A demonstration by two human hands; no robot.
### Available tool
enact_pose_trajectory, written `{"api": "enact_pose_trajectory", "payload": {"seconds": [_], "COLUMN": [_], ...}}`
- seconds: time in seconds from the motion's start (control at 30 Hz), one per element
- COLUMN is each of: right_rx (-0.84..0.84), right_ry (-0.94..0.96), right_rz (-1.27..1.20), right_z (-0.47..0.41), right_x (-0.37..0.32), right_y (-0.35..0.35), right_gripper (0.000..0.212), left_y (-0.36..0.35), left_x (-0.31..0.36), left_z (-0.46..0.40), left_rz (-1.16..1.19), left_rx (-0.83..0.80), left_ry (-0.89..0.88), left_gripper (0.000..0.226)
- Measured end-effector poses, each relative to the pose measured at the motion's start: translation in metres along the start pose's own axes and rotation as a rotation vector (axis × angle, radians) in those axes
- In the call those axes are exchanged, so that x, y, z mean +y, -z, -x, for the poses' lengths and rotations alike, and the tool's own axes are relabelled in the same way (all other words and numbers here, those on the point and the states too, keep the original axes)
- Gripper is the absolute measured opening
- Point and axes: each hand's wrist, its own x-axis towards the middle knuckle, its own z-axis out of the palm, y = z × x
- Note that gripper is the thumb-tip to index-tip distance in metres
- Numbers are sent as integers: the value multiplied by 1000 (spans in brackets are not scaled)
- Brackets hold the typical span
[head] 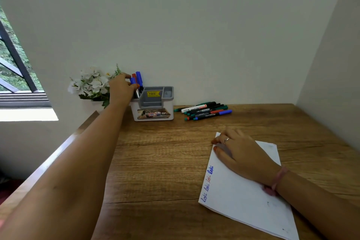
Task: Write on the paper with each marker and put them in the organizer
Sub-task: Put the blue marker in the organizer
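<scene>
A white and grey organizer (153, 110) stands at the back of the wooden desk against the wall. My left hand (121, 88) reaches over its left compartment and pinches a blue-capped marker (134, 84) standing in it, beside a red marker (134, 75) and another blue marker (139, 78). My right hand (238, 151) lies flat on the white paper (245, 198), fingers spread at its top left corner. Blue and red handwriting (208, 183) runs along the paper's left edge. Several loose markers (204, 111) lie in a heap right of the organizer.
White artificial flowers (91, 84) sit left of the organizer, just behind my left hand. A window (17, 76) opens at the far left. The desk (155, 161) meets walls at the back and on the right.
</scene>
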Motion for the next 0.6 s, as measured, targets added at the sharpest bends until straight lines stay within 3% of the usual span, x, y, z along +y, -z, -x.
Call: {"api": "enact_pose_trajectory", "payload": {"seconds": [0.33, 0.6], "right_rx": [-11, -15], "right_ry": [-1, -11], "right_rz": [13, 25], "right_z": [0, 0], "right_x": [0, -1], "right_y": [1, 1], "right_gripper": [63, 62], "left_y": [3, -2], "left_x": [2, -4], "left_z": [2, 3], "left_rz": [103, 99], "left_rx": [98, 53], "left_ry": [6, 38], "left_gripper": [33, 42]}}
